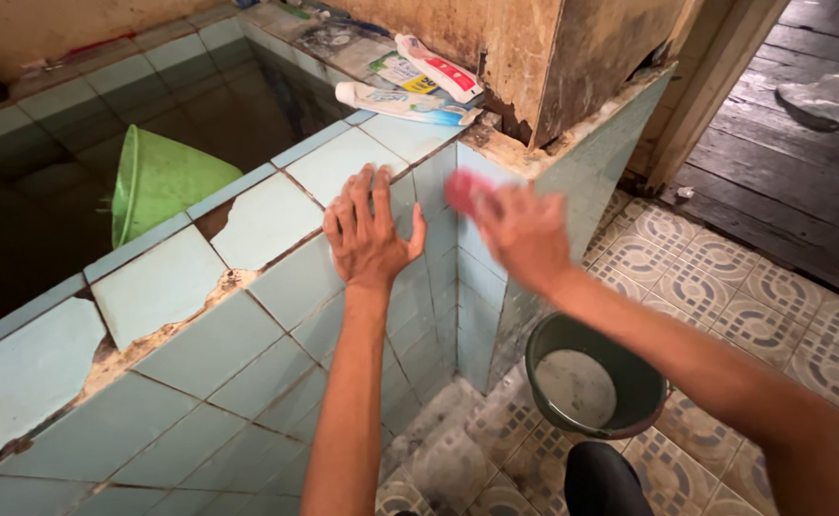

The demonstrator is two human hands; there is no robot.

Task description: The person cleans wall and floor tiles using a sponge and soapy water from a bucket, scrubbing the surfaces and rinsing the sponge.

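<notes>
Scrubbing tiled tub wall [276,354] with pink sponge [464,188] clutched in blurred right hand [524,234]; left hand [367,234] spread flat, empty. Next, probably firm strokes along corner.

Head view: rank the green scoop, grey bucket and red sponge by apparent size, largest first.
1. Grey bucket, though nearness to the camera may inflate it.
2. Green scoop, close to the bucket.
3. Red sponge, blurred, held in the right hand.

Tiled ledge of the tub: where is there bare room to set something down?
The ledge is bare from the left hand leftward, bordered by the green scoop floating behind it. The far corner is crowded with tubes. The right hand, blurred, holds something pink at the corner. On the floor, the bucket takes the spot by the wall.
</notes>
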